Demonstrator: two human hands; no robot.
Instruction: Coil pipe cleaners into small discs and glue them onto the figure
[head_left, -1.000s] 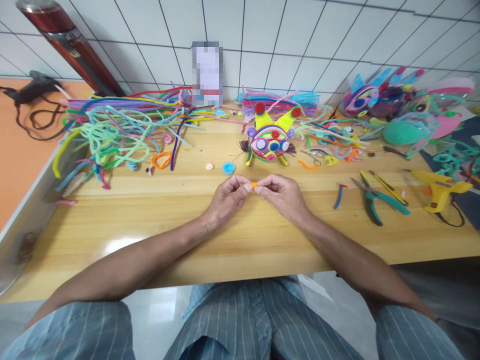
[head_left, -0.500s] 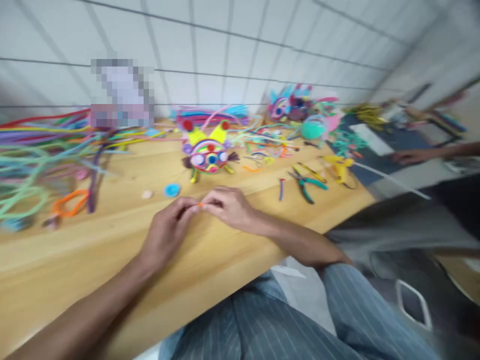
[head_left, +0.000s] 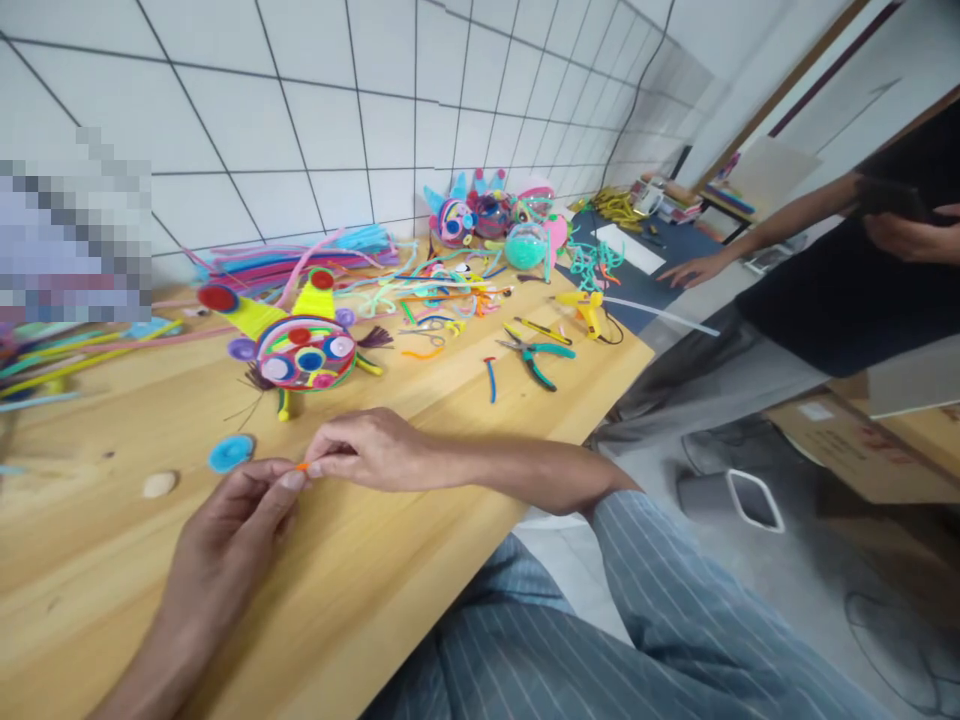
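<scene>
Head view: left hand (head_left: 225,535) and right hand (head_left: 367,452), both over the wooden table (head_left: 420,500), fingertips meeting at a small orange piece (head_left: 301,466). Piece pinched between left thumb and forefinger from 8 o'clock and right thumb and forefinger from 3 o'clock; fingers of both hands closed tight on it, only a sliver showing between them. Long axis and pointing of the piece: too little visible to tell. Blue disc (head_left: 230,452) flat on the table, at 10 o'clock from the piece; pale pebble-like bit (head_left: 159,484) farther toward 9 o'clock. Round multicoloured craft figure (head_left: 304,350) at 12 o'clock, apart from the hands. Teal-handled pliers (head_left: 541,356) and yellow glue gun (head_left: 586,308) toward 2 o'clock. No containers discernible. Another person's hand (head_left: 694,270) rests on the dark mat (head_left: 660,250) beyond.
</scene>
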